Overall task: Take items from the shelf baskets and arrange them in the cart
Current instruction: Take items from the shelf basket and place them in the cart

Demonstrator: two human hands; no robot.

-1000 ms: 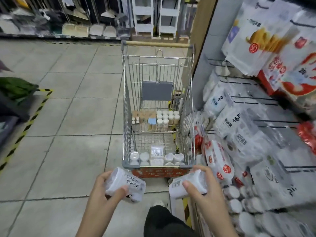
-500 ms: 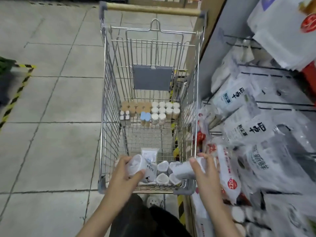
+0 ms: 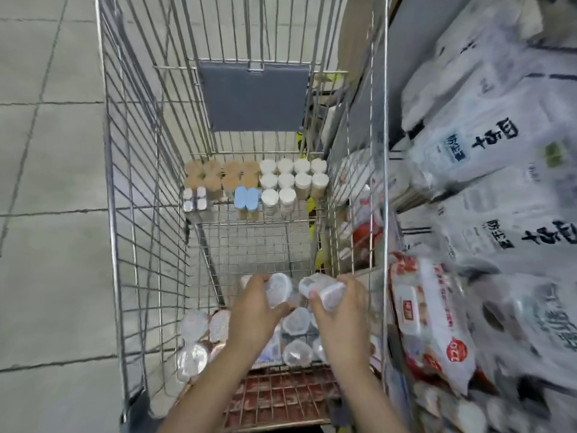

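Hands: your left hand (image 3: 256,310) and right hand (image 3: 340,310) both reach down inside the cart (image 3: 140,189), forearms running in from the bottom edge.
Left grip: your fingers curl round a clear plastic jar (image 3: 278,289), its round end tipped toward you.
Right grip: your fingers and thumb wrap a second clear jar (image 3: 324,290) lying on its side; the two jars sit just beside each other.
Cart: bare wire mesh, with a grey rectangular panel (image 3: 254,96) hung on its far wall.
Near end: more clear round-lidded jars (image 3: 295,321) stand below your hands.
Far end: tight rows of tan-capped (image 3: 221,176), white-capped (image 3: 293,176) and blue-capped bottles (image 3: 248,196).
Shelf: to your right, soft white plastic packs (image 3: 487,142) with large dark characters, too blurred to read.
Wipes pack: red-and-white pack (image 3: 431,326) with a round red badge reading 120.
Floor: pale grey square tiles (image 3: 53,157).
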